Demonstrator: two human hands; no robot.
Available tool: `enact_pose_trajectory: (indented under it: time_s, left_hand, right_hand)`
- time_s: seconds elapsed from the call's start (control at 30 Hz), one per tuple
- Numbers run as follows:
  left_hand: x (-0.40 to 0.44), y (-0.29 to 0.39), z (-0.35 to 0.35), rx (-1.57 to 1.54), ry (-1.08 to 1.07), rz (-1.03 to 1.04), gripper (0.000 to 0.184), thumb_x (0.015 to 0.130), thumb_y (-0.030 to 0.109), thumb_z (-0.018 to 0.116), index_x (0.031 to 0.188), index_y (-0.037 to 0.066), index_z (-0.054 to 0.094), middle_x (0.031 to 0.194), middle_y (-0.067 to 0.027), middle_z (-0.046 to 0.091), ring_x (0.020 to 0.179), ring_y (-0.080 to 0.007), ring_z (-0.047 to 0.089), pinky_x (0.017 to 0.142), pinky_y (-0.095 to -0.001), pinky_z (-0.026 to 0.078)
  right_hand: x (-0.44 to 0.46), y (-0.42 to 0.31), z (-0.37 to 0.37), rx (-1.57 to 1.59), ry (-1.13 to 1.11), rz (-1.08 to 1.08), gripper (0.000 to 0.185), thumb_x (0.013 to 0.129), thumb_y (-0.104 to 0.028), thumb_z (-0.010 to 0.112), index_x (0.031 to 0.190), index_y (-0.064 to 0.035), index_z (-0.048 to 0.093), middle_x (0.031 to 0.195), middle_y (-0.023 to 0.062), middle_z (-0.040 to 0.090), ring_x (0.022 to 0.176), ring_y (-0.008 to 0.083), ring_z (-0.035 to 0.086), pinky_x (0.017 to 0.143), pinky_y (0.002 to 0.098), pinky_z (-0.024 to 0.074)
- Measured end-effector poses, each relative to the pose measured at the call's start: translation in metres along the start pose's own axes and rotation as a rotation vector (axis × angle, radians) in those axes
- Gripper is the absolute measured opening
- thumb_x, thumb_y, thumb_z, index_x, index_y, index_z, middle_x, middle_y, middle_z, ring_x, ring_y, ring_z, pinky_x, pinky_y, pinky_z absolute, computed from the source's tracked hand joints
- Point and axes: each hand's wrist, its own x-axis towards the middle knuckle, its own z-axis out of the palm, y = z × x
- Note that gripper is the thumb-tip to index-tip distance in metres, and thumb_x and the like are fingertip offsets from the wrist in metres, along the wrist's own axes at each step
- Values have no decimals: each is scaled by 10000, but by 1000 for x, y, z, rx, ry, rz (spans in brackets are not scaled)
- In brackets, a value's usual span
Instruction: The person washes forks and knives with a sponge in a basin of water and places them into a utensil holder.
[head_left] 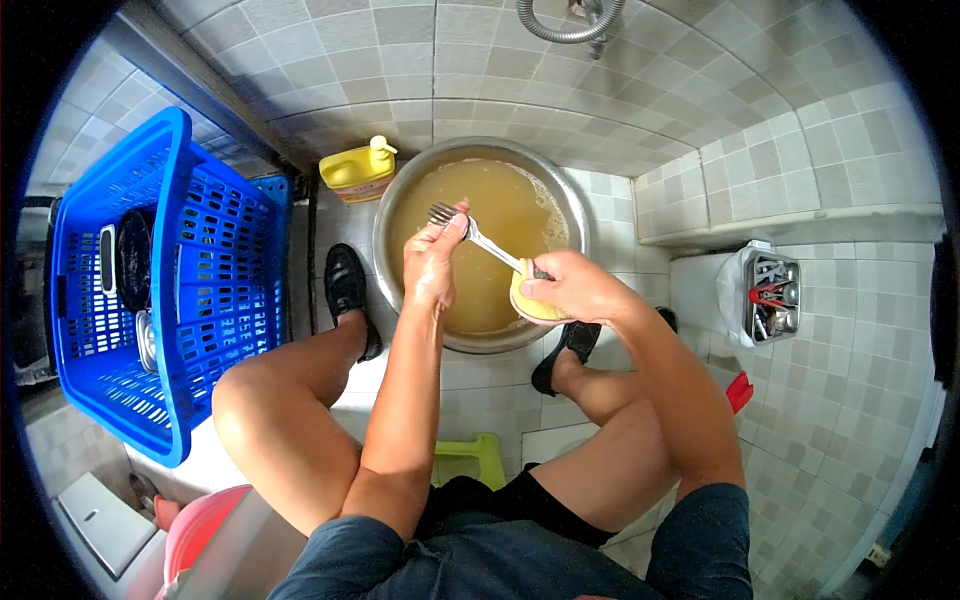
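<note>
Over a round metal basin (pixel 400 297) of cloudy yellowish water, my left hand (pixel 437 255) holds a metal fork (pixel 488 246) near its tines, its fingers closed. The fork slants down to the right, towards my right hand (pixel 572 287). That hand grips a yellow sponge (pixel 535 305) pressed round the end of the fork's handle. Part of the handle end is hidden by the sponge and fingers. Foam lies along the right edge of the water.
A blue basket (pixel 180 400) with dark and metal items stands at left. Beside the basin is a yellow pump bottle (pixel 357 172). At right, a container (pixel 738 300) holds utensils. A green stool (pixel 487 460) and a shower hose (pixel 560 36) also show.
</note>
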Motion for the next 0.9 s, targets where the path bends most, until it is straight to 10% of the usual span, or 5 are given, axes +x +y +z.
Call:
enact_pose_trajectory:
  time_s: [0.3, 0.53, 0.6, 0.77, 0.9]
  left_hand:
    - [25, 17, -37, -16, 163, 76, 233, 913, 178, 724, 1068, 4, 710, 913, -30, 690, 793, -94, 589, 744, -243, 472]
    - [20, 27, -31, 19, 80, 30, 232, 938, 172, 693, 1077, -13, 700, 876, -20, 660, 757, -92, 583, 700, -248, 482]
    - [15, 15, -22, -45, 17, 16, 232, 928, 161, 702, 1053, -33, 698, 908, -53, 689, 814, -113, 616, 790, -270, 505]
    - [1, -6, -2, 91, -130, -39, 202, 907, 147, 723, 1012, -26, 720, 994, -76, 717, 885, -138, 642, 892, -300, 498]
    - [-9, -12, 19, 209, -159, -36, 216, 905, 189, 732, 975, -16, 736, 974, -75, 726, 911, -117, 634, 879, -285, 476]
  right_hand:
    - [-20, 20, -20, -109, -70, 88, 304, 918, -237, 614, 940, 66, 615, 829, 243, 647, 732, 294, 632, 708, 423, 493]
    - [-16, 41, -22, -130, 186, 42, 230, 939, -169, 584, 1014, 47, 608, 855, 126, 657, 817, 211, 617, 787, 381, 497]
    - [-13, 35, -23, -141, 268, -6, 258, 925, -172, 559, 1043, 56, 586, 950, 264, 635, 872, 391, 631, 782, 430, 488]
    - [-7, 19, -15, 380, 149, 61, 241, 952, -178, 575, 1077, 26, 604, 929, 66, 660, 864, 136, 607, 763, 335, 506]
    - [-5, 7, -7, 669, -5, 89, 230, 949, -187, 599, 1059, 14, 615, 898, 43, 656, 812, 138, 599, 736, 318, 500]
